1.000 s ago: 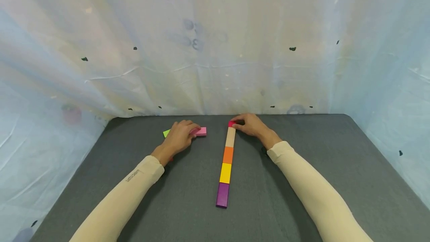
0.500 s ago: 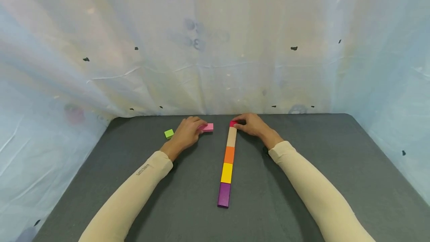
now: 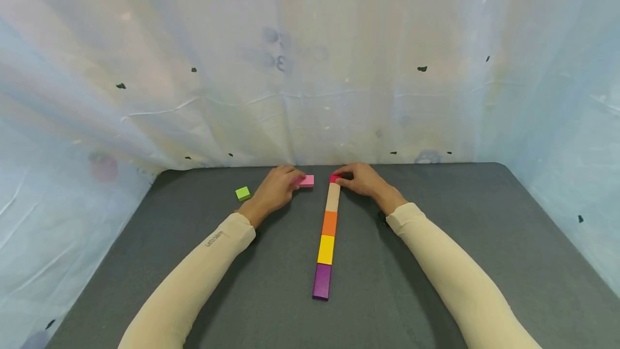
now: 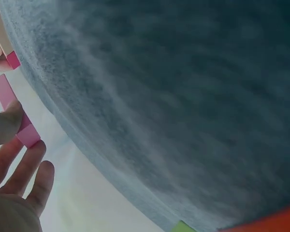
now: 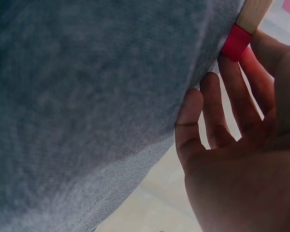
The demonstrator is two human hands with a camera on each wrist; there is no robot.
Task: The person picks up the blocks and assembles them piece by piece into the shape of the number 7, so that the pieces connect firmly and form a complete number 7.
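"What did the left hand [image 3: 275,190] do?"
"It pinched the pink block [image 3: 306,181], left of the row of blocks [image 3: 329,223]."
"And the right hand [image 3: 364,180]?"
"It pinched the red block [image 3: 333,178] at the row's far end."

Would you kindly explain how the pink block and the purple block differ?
The left hand pinches the pink block, while no hand touches the purple block. The pink block points sideways; the purple block points forward. The pink block is apart from the row of blocks; the purple block forms its near end. Both are oblong.
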